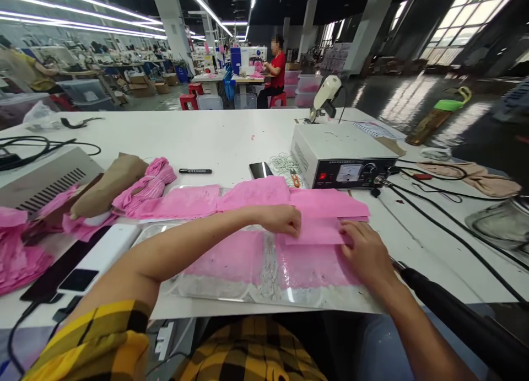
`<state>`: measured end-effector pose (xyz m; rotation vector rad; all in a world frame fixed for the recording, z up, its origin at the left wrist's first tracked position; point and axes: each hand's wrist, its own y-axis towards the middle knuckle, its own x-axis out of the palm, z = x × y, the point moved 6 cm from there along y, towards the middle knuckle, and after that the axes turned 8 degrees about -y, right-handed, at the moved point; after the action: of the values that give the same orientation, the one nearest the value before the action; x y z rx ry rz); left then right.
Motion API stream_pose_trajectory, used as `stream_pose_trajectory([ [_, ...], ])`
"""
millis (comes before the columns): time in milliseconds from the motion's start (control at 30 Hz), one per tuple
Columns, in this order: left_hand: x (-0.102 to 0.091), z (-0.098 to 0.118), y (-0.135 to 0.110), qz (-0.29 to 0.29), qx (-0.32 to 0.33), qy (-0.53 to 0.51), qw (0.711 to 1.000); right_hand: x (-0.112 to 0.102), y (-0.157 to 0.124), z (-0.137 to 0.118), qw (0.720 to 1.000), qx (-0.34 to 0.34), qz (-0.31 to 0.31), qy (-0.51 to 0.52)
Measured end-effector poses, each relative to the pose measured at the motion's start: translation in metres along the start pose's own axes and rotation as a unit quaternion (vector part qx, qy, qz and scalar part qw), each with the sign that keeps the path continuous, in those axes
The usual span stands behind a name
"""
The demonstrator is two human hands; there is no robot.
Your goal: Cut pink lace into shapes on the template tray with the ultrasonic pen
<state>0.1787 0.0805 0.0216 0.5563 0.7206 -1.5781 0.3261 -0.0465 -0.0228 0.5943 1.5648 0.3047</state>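
Observation:
A pink fabric piece (pixel 317 231) is stretched between my two hands over a clear plastic template (pixel 270 262). My left hand (pixel 281 220) is closed on its left side, fingers curled. At the right end, my right hand (pixel 367 250) pinches the edge between thumb and fingers. Below, more pink fabric (pixel 316 268) shows through the right half of the plastic, and another pink panel (pixel 231 257) through the left half. Just behind my hands lie further pink fabric pieces (pixel 254 193), running left to a gathered pink bundle (pixel 144 185).
A control box (pixel 347 155) with a dial stands behind on the right, its cables crossing the white table (pixel 198 135). Near it are orange snips (pixel 295 178), loose threads (pixel 283 163) and a phone (pixel 260 170). A black marker (pixel 195 171) and white power bank (pixel 99 259) lie left.

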Motion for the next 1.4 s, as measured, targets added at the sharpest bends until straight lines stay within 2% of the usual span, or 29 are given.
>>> stream_pose_trajectory([
  [167,0.039,0.014,-0.017,-0.040,0.012,-0.019,0.999,-0.019,-0.043,-0.011,0.994,-0.102,0.047,0.008],
  [300,0.054,0.018,-0.021,-0.036,0.006,-0.002,0.999,-0.026,-0.055,-0.013,0.990,-0.126,0.071,-0.001],
  [467,0.061,0.025,-0.025,-0.015,0.008,0.028,0.999,-0.033,-0.061,-0.009,0.994,-0.098,0.057,-0.004],
  [567,0.061,0.029,-0.028,0.004,0.018,0.057,0.998,-0.036,-0.066,-0.005,0.995,-0.076,0.069,-0.018],
  [800,0.066,0.034,-0.028,0.025,0.017,0.118,0.993,-0.032,-0.071,0.005,0.997,0.003,0.072,-0.021],
  [933,0.070,0.044,-0.015,0.040,-0.003,0.129,0.991,-0.036,-0.072,0.005,0.994,0.008,0.108,-0.010],
  [1133,0.082,0.064,0.035,0.058,-0.030,0.159,0.985,-0.037,-0.071,0.004,0.993,0.029,0.115,-0.006],
  [1267,0.089,0.067,0.063,0.065,-0.058,0.156,0.984,-0.038,-0.072,0.004,0.991,0.035,0.132,-0.010],
  [1400,0.095,0.065,0.075,0.065,-0.076,0.125,0.987,-0.036,-0.074,0.007,0.990,0.043,0.134,-0.003],
])
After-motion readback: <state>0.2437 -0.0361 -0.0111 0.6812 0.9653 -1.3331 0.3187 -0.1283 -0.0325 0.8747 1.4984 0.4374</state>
